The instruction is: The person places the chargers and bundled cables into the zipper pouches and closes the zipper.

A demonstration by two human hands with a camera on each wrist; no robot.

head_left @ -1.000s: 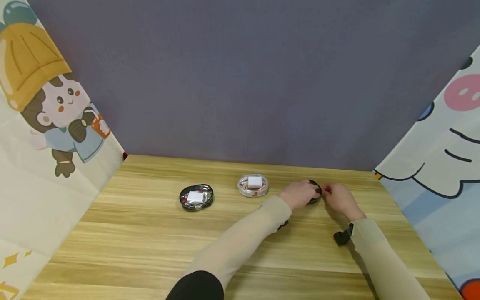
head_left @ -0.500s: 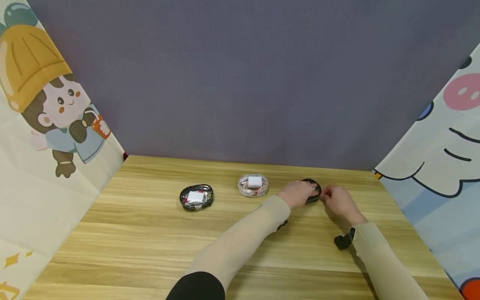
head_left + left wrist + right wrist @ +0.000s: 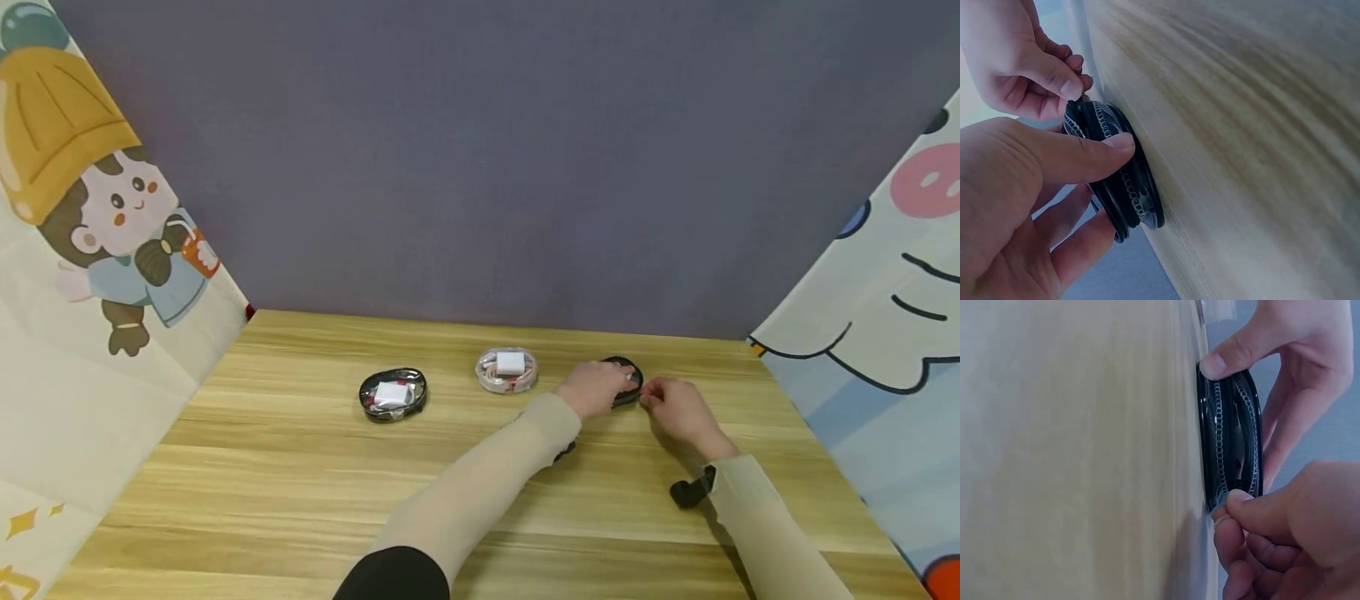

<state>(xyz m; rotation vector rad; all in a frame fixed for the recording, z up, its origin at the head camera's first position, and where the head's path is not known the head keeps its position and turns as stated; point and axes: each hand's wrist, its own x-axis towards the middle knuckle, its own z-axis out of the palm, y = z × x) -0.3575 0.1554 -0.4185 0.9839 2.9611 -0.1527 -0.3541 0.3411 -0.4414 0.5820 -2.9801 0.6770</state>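
A small oval black zip pouch [image 3: 628,392] sits at the right rear of the wooden table, partly hidden by my left hand [image 3: 596,388]. That hand grips the pouch, thumb [image 3: 1119,141] on its side wall and fingers on its far face. My right hand [image 3: 681,410] pinches the zipper's end at the pouch's right side; its fingertips cover the pull. In the right wrist view two pale stitched rows run along the pouch [image 3: 1230,434], parted by a dark gap. Left of the hands lies a clear oval case [image 3: 492,382] with a white charger block [image 3: 511,363] and a cable.
Farther left on the table [image 3: 300,467] rests another black-rimmed clear pouch [image 3: 369,410] with a white block inside. A grey panel [image 3: 487,167] rises behind the table's back edge. Printed cartoon sheets flank both sides.
My right hand has drawn slightly toward me, still close at the pouch's right end. The pouch's top shows more beside my left hand, which has shifted barely at all.
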